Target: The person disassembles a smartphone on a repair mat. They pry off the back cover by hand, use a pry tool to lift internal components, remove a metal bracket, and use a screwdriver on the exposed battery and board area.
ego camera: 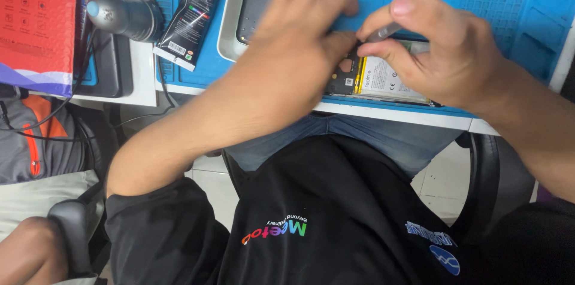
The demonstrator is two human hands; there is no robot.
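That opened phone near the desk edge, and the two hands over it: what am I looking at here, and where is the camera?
The camera sits on the person's head and looks down, so you see their own two arms, their lap and the front edge of a desk. No machine is at work, only bare hands.

The left hand lies over the top part of an opened phone, whose back is off so the white battery shows. The right hand pinches a thin grey tool with its tip down at the phone; its grip is closed on the tool. What the left hand's fingers do beneath is hidden.

The phone rests on a blue work mat. Behind it stands a white tray with a dark flat part inside. To the left lie a black tube, a grey handheld tool and a red packet.
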